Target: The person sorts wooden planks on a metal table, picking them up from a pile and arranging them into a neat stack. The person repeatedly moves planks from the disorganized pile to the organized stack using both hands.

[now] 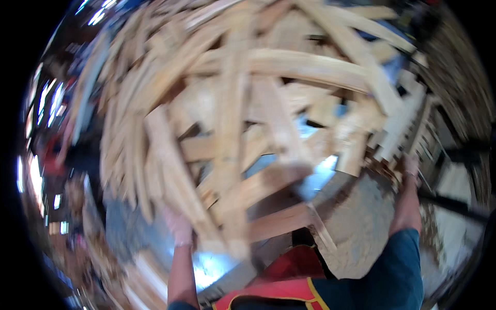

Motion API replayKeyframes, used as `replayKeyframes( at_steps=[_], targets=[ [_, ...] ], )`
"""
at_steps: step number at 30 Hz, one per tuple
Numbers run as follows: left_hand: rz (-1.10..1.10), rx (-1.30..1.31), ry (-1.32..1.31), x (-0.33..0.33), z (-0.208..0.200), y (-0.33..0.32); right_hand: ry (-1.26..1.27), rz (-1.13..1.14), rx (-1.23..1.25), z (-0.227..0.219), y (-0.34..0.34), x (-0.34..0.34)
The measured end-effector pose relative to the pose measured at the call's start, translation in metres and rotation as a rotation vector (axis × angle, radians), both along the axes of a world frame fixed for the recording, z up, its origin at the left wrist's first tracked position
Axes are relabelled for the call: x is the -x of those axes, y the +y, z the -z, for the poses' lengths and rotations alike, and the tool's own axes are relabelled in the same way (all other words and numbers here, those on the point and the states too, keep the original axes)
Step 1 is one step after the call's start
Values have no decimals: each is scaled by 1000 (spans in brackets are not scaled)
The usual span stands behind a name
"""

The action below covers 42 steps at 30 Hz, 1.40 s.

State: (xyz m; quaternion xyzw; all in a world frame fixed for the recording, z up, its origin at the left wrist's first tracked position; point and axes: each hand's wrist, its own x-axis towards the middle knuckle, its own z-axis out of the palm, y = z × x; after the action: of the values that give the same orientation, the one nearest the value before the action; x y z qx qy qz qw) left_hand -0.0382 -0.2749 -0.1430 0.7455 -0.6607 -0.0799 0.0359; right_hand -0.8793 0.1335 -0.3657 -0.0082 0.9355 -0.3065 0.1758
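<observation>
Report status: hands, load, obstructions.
Left hand under a jumbled pile of pale wooden slats, grip blurred. Right hand at pile's right edge. Pile fills the view ahead; grey floor below.

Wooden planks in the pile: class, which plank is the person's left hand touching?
The left hand meets the long pale plank slanting down the pile's lower left; the other planks lie above or further right, clear of that hand.

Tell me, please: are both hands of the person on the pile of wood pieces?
Yes. The left hand touches the lower part of the pile of wood pieces, and the right hand reaches its right edge.
</observation>
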Motion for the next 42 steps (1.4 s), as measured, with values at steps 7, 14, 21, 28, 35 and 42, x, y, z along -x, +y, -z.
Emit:
replayKeyframes(
  at_steps=[7,14,21,28,35,42],
  targets=[
    [-86,-38,-39,33,-35,-1,79,-87,153,-26,-83,-43],
    [-230,-328,622,-15,-90,100,110,-420,649,-197,-150,-240],
    [-430,-718,2240,-95,-108,187,-393,-1621,369,-326,-201,-630],
    [-375,-467,2096,-219,-125,252,285,-1412,215,-245,-228,-751],
    [-676,11,1899,-355,-124,324,-188,-1592,456,-263,-192,-914],
    [-677,322,1850,-370,-158,327,-407,-1978,89,-260,-199,-1089]
  ],
)
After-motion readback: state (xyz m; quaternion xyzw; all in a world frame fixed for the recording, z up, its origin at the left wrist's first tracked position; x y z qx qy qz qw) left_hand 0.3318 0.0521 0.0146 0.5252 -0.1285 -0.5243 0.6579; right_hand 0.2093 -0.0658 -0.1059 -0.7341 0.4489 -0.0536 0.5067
